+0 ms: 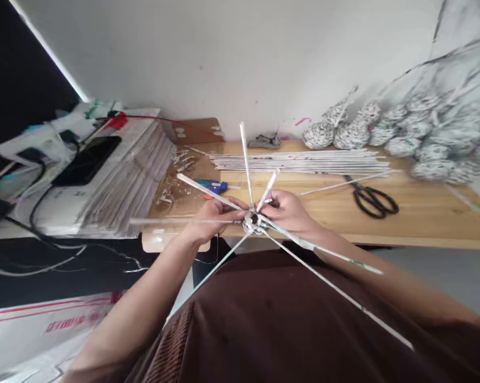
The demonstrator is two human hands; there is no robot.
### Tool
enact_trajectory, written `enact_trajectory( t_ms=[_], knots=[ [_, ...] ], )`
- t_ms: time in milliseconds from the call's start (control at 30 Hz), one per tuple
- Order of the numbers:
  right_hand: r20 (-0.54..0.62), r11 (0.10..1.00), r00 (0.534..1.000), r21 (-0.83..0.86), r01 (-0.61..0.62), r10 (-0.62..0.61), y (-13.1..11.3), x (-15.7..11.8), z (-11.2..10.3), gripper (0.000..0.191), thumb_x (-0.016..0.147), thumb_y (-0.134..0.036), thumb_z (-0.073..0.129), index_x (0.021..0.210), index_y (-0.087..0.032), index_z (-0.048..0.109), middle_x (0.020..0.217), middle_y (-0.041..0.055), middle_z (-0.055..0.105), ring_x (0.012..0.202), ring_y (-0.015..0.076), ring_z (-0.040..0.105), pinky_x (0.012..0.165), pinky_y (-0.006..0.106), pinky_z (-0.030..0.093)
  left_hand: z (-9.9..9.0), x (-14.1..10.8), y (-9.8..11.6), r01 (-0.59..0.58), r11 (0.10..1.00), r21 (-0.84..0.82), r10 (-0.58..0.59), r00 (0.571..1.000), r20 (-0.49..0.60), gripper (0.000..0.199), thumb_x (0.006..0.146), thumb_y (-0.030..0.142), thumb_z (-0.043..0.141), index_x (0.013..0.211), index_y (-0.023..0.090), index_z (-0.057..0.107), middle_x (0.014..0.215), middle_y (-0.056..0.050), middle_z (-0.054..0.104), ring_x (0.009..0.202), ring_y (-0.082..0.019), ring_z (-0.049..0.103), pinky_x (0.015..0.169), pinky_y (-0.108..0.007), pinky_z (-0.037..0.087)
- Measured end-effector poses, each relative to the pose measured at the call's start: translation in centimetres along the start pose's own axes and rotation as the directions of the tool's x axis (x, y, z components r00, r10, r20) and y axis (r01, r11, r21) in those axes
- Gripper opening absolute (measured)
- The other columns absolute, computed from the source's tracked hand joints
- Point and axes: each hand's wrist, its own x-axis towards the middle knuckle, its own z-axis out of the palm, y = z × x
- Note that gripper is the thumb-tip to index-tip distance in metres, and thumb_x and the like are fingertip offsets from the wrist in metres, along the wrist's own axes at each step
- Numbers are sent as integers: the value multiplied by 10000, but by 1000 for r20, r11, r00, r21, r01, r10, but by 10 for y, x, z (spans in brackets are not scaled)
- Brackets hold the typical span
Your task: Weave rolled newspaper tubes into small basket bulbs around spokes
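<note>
Between my two hands is a small woven paper piece [254, 225], round with a dark hole in its middle. Several rolled paper sticks [246, 159] spread from it like spokes, some upright over the table and some hanging across my lap. My left hand [214, 218] is closed on the piece's left side, thumb and fingers pinching near its rim. On the right, my right hand [290, 211] has its fingers closed at the rim around the base of a stick. The fingertips of both hands are partly hidden by the sticks.
Behind the hands lie a row of paper sticks [304, 160] and a blue glue gun [212, 187]. Black scissors [373, 201] rest at right, near several woven paper balls [352, 134]. At left, a paper stack [132, 181] carries a phone [86, 160] and cables.
</note>
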Motion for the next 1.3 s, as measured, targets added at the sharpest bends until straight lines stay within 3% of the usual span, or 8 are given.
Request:
enact_trajectory(
  t_ms=[133, 267, 433, 600, 700, 800, 1100, 1300],
  knots=[
    [-5, 998, 999, -33, 44, -44, 2, -1, 1, 138, 785, -300, 675, 825, -168, 670, 754, 48, 725, 636, 164, 661, 555, 249, 482, 7, 8, -1, 4, 998, 68, 3, 996, -94, 334, 579, 275, 909, 750, 129, 663, 650, -10, 698, 592, -130, 654, 605, -258, 540],
    [-26, 987, 990, -82, 139, -142, 6, -2, 1, 124, 806, -314, 654, 827, -192, 654, 766, 29, 719, 647, 157, 649, 590, 258, 478, 12, 10, -7, -60, 981, 187, 92, 982, -167, 401, 604, 224, 863, 935, 161, 646, 673, 8, 711, 594, -151, 678, 603, -267, 545],
    [-81, 865, 895, -309, 396, -439, 2, -8, 1, 23, 813, -207, 611, 791, -200, 615, 884, 49, 710, 713, 152, 632, 618, 258, 449, 21, 6, -12, -126, 910, 394, 235, 942, -241, 322, 664, 219, 788, 942, 182, 629, 639, 25, 693, 544, -147, 653, 547, -244, 499],
    [12, 883, 943, -348, 314, -331, -8, -11, -2, 15, 851, -212, 635, 843, -208, 647, 768, 9, 722, 668, 148, 646, 622, 255, 444, 30, 3, -14, -158, 849, 504, 327, 907, -267, 221, 687, 154, 722, 897, 177, 655, 649, 28, 664, 582, -127, 631, 559, -222, 470],
    [64, 872, 926, -317, 373, -373, -10, -9, -6, 75, 862, -231, 664, 927, -212, 698, 870, 21, 760, 728, 153, 682, 666, 258, 464, 31, 2, -14, -196, 855, 480, 351, 900, -258, 277, 669, 120, 727, 926, 179, 640, 639, 37, 647, 575, -117, 615, 558, -214, 463],
    [103, 836, 903, -348, 425, -417, -11, -6, -8, 70, 875, -245, 673, 891, -220, 736, 864, 14, 766, 726, 147, 683, 675, 254, 457, 30, 0, -14, -232, 880, 413, 354, 903, -245, 344, 686, 201, 787, 983, 188, 616, 657, 34, 667, 588, -124, 639, 582, -223, 490],
    [24, 854, 907, -324, 406, -421, 0, -6, -2, 125, 903, -249, 631, 796, -202, 674, 657, -31, 663, 571, 103, 583, 569, 213, 396, 25, 0, -20, -147, 923, 357, 254, 928, -273, 295, 731, 311, 794, 975, 165, 716, 732, -24, 740, 631, -160, 689, 604, -259, 543],
    [60, 803, 873, -367, 470, -484, 0, -10, -4, 118, 917, -202, 590, 873, -211, 699, 802, -2, 732, 692, 124, 656, 647, 218, 427, 25, 5, -14, -86, 935, 345, 182, 949, -256, 206, 693, 322, 803, 787, 144, 762, 745, -62, 773, 664, -187, 711, 657, -287, 568]
  ],
)
